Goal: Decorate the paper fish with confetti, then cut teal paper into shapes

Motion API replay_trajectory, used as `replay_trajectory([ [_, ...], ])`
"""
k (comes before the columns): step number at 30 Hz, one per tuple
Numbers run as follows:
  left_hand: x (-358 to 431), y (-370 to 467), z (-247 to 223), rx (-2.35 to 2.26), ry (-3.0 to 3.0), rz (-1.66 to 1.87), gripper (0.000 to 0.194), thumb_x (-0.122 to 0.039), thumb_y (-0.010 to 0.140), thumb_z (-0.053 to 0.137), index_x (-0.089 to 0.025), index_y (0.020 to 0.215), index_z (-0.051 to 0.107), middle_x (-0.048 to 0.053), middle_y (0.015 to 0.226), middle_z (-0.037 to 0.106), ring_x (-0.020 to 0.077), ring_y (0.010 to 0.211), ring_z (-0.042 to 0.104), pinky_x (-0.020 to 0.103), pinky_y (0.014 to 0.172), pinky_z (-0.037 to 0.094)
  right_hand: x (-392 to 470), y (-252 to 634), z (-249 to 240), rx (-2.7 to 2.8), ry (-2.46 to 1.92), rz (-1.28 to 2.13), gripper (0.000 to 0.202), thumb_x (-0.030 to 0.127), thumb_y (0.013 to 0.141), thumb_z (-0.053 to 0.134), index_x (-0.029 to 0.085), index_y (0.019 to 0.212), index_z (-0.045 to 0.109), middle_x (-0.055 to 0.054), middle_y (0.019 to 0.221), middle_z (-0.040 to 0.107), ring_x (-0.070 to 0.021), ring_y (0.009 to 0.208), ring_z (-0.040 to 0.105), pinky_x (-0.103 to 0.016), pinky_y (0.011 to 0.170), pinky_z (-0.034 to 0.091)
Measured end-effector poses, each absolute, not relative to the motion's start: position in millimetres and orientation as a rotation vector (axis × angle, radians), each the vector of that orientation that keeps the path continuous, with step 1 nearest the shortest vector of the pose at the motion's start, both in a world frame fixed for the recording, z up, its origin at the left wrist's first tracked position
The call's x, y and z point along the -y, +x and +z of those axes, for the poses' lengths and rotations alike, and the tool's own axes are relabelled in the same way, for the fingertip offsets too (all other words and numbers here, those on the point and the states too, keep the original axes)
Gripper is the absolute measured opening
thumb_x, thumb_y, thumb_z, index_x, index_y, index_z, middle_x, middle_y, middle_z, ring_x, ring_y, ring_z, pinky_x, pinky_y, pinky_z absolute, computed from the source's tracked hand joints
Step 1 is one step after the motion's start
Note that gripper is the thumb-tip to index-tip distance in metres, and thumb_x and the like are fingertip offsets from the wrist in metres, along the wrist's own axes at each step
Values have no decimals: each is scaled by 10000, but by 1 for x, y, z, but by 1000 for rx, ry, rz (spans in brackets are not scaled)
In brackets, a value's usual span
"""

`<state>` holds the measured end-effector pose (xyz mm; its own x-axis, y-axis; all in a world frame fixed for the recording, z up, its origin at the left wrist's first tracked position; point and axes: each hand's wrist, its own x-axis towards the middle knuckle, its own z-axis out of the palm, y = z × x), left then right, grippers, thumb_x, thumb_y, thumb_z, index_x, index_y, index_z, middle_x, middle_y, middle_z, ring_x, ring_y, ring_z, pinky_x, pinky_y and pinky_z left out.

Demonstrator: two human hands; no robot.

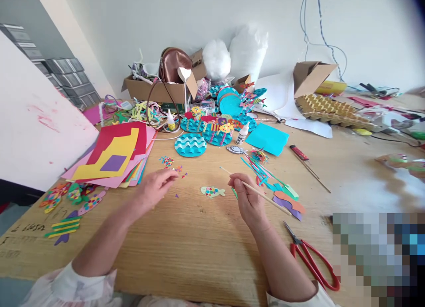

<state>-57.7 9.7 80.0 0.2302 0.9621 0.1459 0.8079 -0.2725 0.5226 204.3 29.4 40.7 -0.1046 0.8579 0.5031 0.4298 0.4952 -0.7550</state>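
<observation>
In my right hand [249, 198] is a thin wooden stick [262, 194], held like a pen, its pale tip pointing up and to the left. Between my hands lies a pale green paper fish [212, 192] covered with coloured dots. My left hand [159, 185] is at the left with its fingers drawn together; anything between the fingertips is hidden. Just beyond those fingers are small purple and orange paper bits [179, 169] and a little heap of coloured dots [167, 161].
Red-handled scissors [307, 249] lie at the right front. Coloured sheets [102, 154] and decorated fish [64, 227] are on the left. Glue bottles [242, 134], teal scalloped pieces [190, 148] and a blue sheet [268, 139] sit farther back. A person's blurred arm is at the right.
</observation>
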Motion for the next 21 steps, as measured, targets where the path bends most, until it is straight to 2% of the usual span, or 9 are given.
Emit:
replay_trajectory([
  [4, 3, -103, 89, -1767, 2089, 341, 188, -293, 808, 464, -214, 883, 617, 3, 844, 689, 161, 723, 620, 233, 638, 459, -29, 204, 39, 1742, -1105, 572, 212, 314, 899, 379, 198, 919, 556, -17, 724, 581, -139, 694, 558, -246, 618, 432],
  [7, 13, -124, 75, -1759, 2079, 241, 232, -338, 816, 449, -237, 919, 631, 7, 903, 694, 178, 801, 622, 251, 694, 454, -29, 204, 40, 1746, -1129, 572, 227, 317, 901, 372, 189, 885, 559, -6, 675, 569, -129, 633, 542, -235, 589, 423],
  [10, 21, -137, 60, -1765, 2123, 252, 218, -302, 798, 466, -242, 899, 649, 23, 931, 693, 199, 876, 610, 288, 769, 446, -28, 205, 43, 1758, -1163, 523, 276, 327, 900, 362, 185, 781, 566, 7, 600, 552, -119, 555, 525, -224, 556, 408],
  [13, 27, -146, 54, -1818, 2137, 216, 226, -255, 800, 445, -220, 879, 653, 44, 922, 692, 203, 849, 615, 303, 760, 446, -28, 205, 46, 1782, -1188, 474, 314, 328, 899, 355, 187, 709, 562, 11, 576, 556, -112, 527, 524, -217, 542, 392],
  [16, 33, -152, 56, -1815, 2152, 173, 213, -206, 784, 449, -217, 847, 652, 37, 924, 694, 197, 850, 612, 297, 759, 444, -28, 205, 45, 1802, -1189, 471, 328, 324, 899, 358, 187, 681, 561, 9, 587, 569, -109, 526, 526, -215, 536, 380],
  [21, 43, -147, 57, -1792, 2251, 170, 167, -189, 749, 507, -215, 844, 641, 52, 1044, 663, 227, 986, 573, 351, 857, 419, -29, 207, 41, 1820, -1159, 492, 355, 322, 897, 363, 185, 624, 544, -6, 644, 593, -104, 530, 516, -219, 531, 373],
])
